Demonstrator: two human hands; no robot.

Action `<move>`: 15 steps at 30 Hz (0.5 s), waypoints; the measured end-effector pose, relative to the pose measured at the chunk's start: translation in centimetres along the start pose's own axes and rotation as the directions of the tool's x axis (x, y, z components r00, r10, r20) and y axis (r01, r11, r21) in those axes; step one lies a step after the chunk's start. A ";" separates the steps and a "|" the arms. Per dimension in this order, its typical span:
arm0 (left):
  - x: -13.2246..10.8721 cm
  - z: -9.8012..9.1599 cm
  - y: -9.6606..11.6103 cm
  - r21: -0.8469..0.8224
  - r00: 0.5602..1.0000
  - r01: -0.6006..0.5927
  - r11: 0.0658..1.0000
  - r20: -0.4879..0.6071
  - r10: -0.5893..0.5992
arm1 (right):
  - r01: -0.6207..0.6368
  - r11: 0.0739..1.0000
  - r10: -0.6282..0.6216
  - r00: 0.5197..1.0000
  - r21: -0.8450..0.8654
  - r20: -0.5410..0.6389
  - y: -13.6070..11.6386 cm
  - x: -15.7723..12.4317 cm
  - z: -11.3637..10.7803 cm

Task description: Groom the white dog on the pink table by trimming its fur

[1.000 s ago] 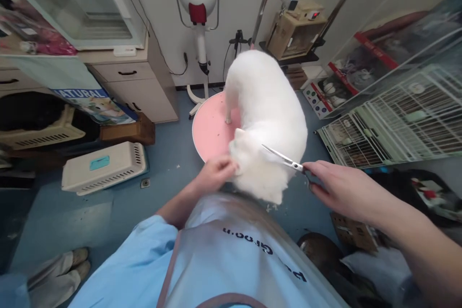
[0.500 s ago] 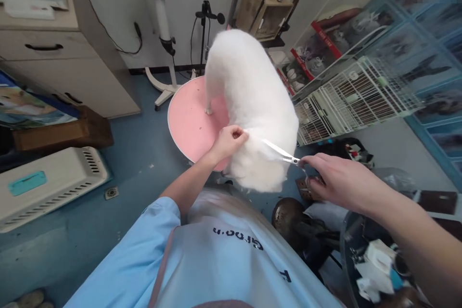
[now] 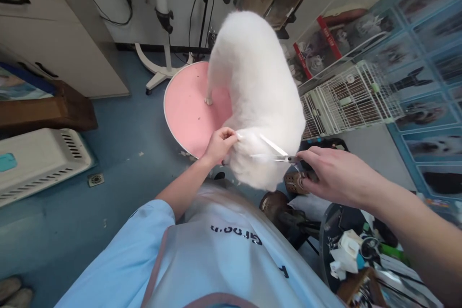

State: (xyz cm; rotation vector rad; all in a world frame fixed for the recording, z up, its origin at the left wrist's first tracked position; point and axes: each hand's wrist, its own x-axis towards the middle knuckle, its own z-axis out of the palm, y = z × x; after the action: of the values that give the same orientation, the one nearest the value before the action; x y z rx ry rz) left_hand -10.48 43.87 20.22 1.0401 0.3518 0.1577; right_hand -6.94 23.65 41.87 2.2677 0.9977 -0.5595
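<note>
A fluffy white dog (image 3: pixel 258 91) stands on a round pink table (image 3: pixel 187 110), its near end toward me. My left hand (image 3: pixel 221 144) is closed in a pinch on the dog's fur at its left side. My right hand (image 3: pixel 334 175) grips a pair of silver scissors (image 3: pixel 274 151) by the handles. The blades are spread apart and lie against the fur at the dog's near end. I wear a light blue smock with a grey apron.
A white wire cage (image 3: pixel 350 101) stands right of the table. A pet carrier (image 3: pixel 36 163) lies on the blue floor at left, beside a wooden block and drawers. A dryer stand (image 3: pixel 160 24) and cables are behind. A cluttered tray of tools (image 3: pixel 353 250) sits at lower right.
The view has shifted rightward and downward. The scissor blades have spread apart against the fur. My left hand has kept its pinch on the dog's side, moving slightly up from the earliest frame.
</note>
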 end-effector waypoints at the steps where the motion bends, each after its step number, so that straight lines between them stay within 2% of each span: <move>1: -0.6 -0.3 -0.4 -0.024 0.999 -0.003 1.000 -0.053 0.002 | 0.005 1.000 -0.005 1.000 -0.011 0.008 -0.2 0.2 -0.3; 4: -2.3 -1.1 -2.0 -0.100 0.986 0.000 0.995 -0.163 -0.016 | -0.014 0.999 0.016 0.999 -0.038 0.048 -0.9 0.7 -1.1; 8: -4.2 -1.8 -4.0 -0.208 0.968 0.047 0.977 -0.232 -0.096 | 0.044 0.997 -0.040 0.997 -0.065 0.062 -1.6 1.7 -2.1; 11: -5.2 -2.0 -4.8 -0.282 0.957 0.076 0.956 -0.250 -0.150 | 0.038 0.996 -0.031 0.996 -0.083 0.089 -1.8 2.4 -2.7; 15: -5.9 -2.1 -5.6 -0.332 0.962 0.082 0.940 -0.221 -0.162 | 0.065 0.996 -0.057 0.992 -0.069 0.115 -2.0 3.4 -3.7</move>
State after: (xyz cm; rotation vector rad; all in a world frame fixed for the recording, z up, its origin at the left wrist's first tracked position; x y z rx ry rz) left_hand -16.96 41.11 15.67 0.6735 0.5946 0.2236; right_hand -5.83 28.87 41.92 2.1233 1.0171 -0.6596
